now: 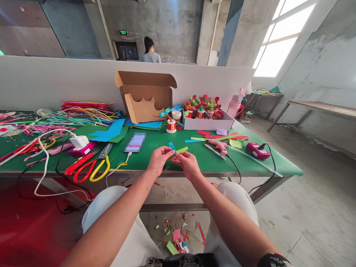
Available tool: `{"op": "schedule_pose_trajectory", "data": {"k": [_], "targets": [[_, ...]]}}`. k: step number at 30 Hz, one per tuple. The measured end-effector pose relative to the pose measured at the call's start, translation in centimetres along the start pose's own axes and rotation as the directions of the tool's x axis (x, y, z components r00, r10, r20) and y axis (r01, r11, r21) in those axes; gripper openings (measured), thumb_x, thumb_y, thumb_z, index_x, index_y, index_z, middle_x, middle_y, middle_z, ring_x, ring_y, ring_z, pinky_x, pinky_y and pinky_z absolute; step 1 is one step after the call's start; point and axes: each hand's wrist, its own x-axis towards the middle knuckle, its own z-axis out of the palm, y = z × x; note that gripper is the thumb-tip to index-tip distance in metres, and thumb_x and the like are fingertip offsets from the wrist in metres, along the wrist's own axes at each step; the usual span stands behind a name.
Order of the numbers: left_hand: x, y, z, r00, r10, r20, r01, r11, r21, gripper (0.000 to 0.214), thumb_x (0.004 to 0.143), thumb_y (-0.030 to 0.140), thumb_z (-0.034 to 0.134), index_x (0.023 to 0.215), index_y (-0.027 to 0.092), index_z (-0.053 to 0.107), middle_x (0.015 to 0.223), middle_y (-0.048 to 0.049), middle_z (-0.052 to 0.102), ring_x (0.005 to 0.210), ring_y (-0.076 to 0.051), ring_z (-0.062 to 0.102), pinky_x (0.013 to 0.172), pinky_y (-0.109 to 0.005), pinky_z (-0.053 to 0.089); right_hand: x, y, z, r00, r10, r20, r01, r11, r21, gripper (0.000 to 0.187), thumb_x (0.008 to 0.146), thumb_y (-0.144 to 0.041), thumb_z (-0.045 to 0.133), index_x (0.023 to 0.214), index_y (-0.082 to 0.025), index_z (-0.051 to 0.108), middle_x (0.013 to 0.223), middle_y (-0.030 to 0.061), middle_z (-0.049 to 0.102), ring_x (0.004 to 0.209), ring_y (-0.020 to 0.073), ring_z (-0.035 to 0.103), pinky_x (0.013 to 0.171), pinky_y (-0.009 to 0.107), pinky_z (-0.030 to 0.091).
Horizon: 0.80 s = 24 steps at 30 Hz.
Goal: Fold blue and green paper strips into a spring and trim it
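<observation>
Left of the grip, scissors (105, 151) are lying on the green tabletop (155, 139). At the grip, the left hand (160, 158) and right hand (187, 163) are pinching a blue paper strip (172, 146), likely light, pliable, easily creased, and best held by its edges. Just beyond, a yellow-green strip (183, 150) is showing; farther right, a pink glue gun (221, 146) is resting.

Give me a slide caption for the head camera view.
Left hand and right hand pinch a blue strip over the green table.
</observation>
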Motion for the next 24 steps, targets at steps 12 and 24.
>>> {"op": "schedule_pose_trajectory", "data": {"k": [12, 24], "targets": [[-0.2, 0.7, 0.0, 0.994, -0.102, -0.033, 0.095, 0.982, -0.164, 0.036, 0.043, 0.033, 0.088, 0.065, 0.014, 0.066, 0.062, 0.0, 0.064, 0.057, -0.01, 0.055, 0.059, -0.025, 0.044, 0.1, 0.2, -0.3, 0.996, -0.023, 0.085, 0.013, 0.993, 0.121, 0.029, 0.055, -0.029, 0.087, 0.071, -0.016, 0.067, 0.07, 0.0003, 0.068, 0.064, 0.011, 0.062, 0.069, 0.027, 0.056], [-0.4, 0.7, 0.3, 0.989, -0.146, 0.034, 0.15, 0.976, -0.158, 0.033, 0.044, 0.028, 0.087, 0.064, 0.012, 0.066, 0.062, -0.002, 0.066, 0.058, -0.012, 0.06, 0.061, -0.028, 0.047, 0.2, 0.4, -0.3, 0.994, 0.016, 0.105, -0.035, 0.981, 0.189, 0.033, 0.051, -0.032, 0.09, 0.072, -0.018, 0.068, 0.062, -0.0032, 0.065, 0.059, 0.0085, 0.06, 0.066, 0.023, 0.056]]}}
